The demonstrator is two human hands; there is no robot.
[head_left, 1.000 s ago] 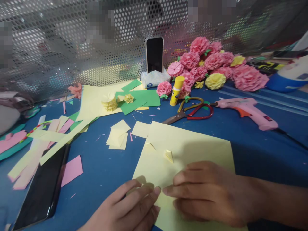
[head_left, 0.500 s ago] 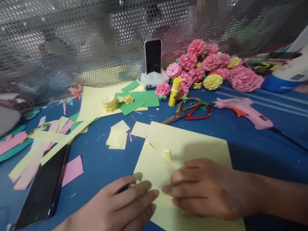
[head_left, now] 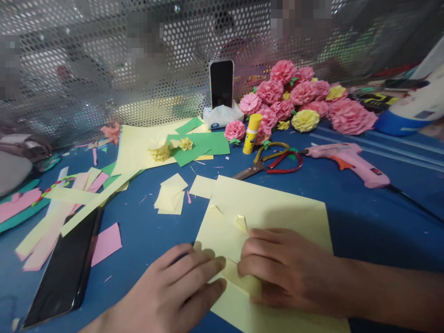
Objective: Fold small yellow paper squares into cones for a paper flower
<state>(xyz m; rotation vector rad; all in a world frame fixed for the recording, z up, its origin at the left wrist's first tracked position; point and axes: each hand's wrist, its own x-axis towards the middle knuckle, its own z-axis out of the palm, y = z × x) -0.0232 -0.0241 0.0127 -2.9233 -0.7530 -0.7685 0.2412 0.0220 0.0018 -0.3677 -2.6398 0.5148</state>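
A large pale-yellow sheet of paper [head_left: 277, 199] lies on the blue table under both hands. My right hand [head_left: 284, 273] is curled over a small yellow paper piece [head_left: 237, 276], its fingers bent onto one end. My left hand [head_left: 180, 286] lies with fingers stretched out, the tips at the other end of that piece. Part of the small piece is hidden beneath the right fingers. Just beyond the hands, a small folded yellow paper petal [head_left: 241, 223] and a second folded bit [head_left: 215, 210] rest on the sheet.
Yellow paper squares [head_left: 170, 194] lie left of the sheet. Behind it are scissors [head_left: 267, 162], a glue stick [head_left: 252, 134], a pink glue gun [head_left: 350, 159] and pink paper flowers [head_left: 282, 92]. A dark phone [head_left: 64, 273] lies at the left; another phone [head_left: 222, 83] stands against tissues.
My right hand has curled its fingers down over the small paper piece, which now shows between the hands. My left fingertips have shifted slightly left and stay close to it.
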